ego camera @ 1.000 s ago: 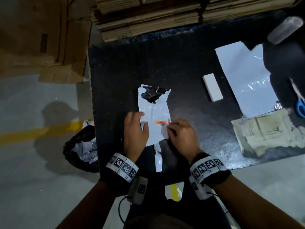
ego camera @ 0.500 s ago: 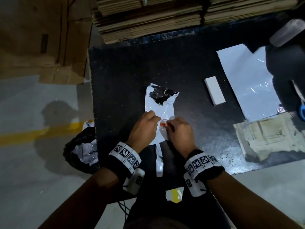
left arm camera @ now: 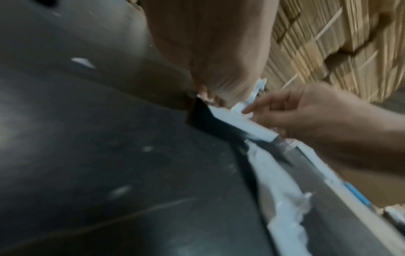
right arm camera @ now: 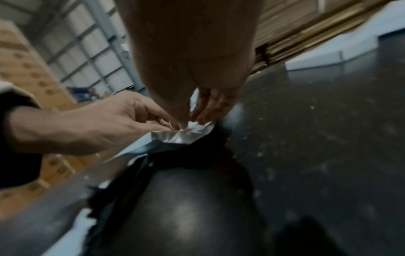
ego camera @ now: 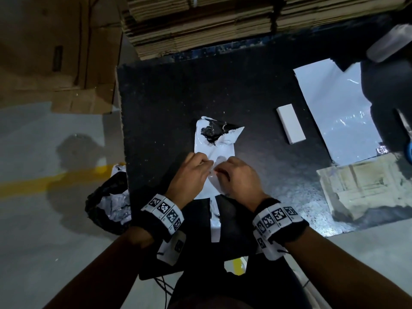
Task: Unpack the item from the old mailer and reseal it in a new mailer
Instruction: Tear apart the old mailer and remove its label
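The old white mailer (ego camera: 214, 148) lies on the black table (ego camera: 169, 101) with its far end torn open, showing a black lining. My left hand (ego camera: 191, 175) and right hand (ego camera: 236, 177) meet at its near end, and both pinch the mailer's edge with their fingertips (right arm camera: 186, 128). A torn white strip (ego camera: 215, 221) hangs over the table's near edge between my wrists. A small white box (ego camera: 289, 127) lies to the right, apart from the mailer. A new white mailer (ego camera: 336, 117) lies flat at the far right.
A worn cardboard piece (ego camera: 365, 188) sits at the table's right front. Blue-handled scissors (ego camera: 409, 150) show at the right edge. Stacked flat cardboard (ego camera: 223, 21) lines the back. A black bag with white scraps (ego camera: 109, 204) stands on the floor to the left.
My left hand moved from lying flat on the mailer's left side to pinching its near edge beside the right hand. The orange mark on the mailer is now covered by my fingers.
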### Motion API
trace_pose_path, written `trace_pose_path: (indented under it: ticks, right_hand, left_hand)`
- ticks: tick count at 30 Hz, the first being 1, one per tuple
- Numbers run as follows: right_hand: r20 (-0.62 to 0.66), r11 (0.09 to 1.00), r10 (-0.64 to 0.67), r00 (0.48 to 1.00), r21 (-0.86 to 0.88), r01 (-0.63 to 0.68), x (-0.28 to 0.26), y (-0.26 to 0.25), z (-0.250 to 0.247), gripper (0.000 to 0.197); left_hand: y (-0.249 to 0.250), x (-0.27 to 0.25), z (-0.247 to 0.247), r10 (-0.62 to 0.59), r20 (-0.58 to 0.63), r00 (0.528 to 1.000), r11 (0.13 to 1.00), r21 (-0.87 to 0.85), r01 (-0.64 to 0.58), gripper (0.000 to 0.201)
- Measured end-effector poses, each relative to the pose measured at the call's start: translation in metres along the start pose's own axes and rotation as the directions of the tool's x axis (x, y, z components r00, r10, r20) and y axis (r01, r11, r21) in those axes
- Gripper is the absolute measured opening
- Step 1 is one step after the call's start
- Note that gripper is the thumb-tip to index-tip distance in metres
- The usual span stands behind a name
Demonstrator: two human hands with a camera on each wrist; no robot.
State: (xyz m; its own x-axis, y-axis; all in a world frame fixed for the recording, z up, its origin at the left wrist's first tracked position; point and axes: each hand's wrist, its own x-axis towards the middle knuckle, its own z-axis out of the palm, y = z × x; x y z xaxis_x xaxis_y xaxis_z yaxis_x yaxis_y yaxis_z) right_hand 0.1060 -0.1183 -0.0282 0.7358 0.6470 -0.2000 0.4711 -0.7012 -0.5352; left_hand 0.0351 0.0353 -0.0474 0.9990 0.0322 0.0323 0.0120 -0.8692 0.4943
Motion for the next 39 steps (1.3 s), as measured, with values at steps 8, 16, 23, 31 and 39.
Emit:
trace_pose_path:
  ticks: [8,16,23,31,39]
  right_hand:
    - [0.124,0.999,-0.033,0.992,-0.007,0.035,0.013,0.006,-0.005,0.015]
    - [0.136,0.999,-0.050,0.989,-0.011,0.052,0.015,0.004,-0.008,0.017]
    - [0.143,0.997,-0.081,0.986,-0.004,0.082,0.017,0.016,-0.001,0.014]
    - [0.071,0.989,-0.147,0.987,0.010,0.146,0.012,0.024,0.008,0.015]
    - [0.037,0.981,-0.188,0.981,-0.038,0.190,0.008,0.024,0.010,0.019]
  left_hand:
    - [-0.014,-0.008,0.008,0.027,0.056,0.998,0.980,0.197,-0.038,0.034]
    - [-0.015,-0.014,0.017,0.012,0.042,0.999,0.964,0.264,-0.022,0.050]
    - [-0.020,-0.013,0.021,0.029,0.007,1.000,0.970,0.239,-0.030,0.039]
    - [-0.023,-0.013,0.025,0.045,-0.031,0.999,0.975,0.221,-0.037,0.038]
    - [-0.021,-0.014,0.025,0.029,-0.043,0.999,0.971,0.237,-0.018,0.038]
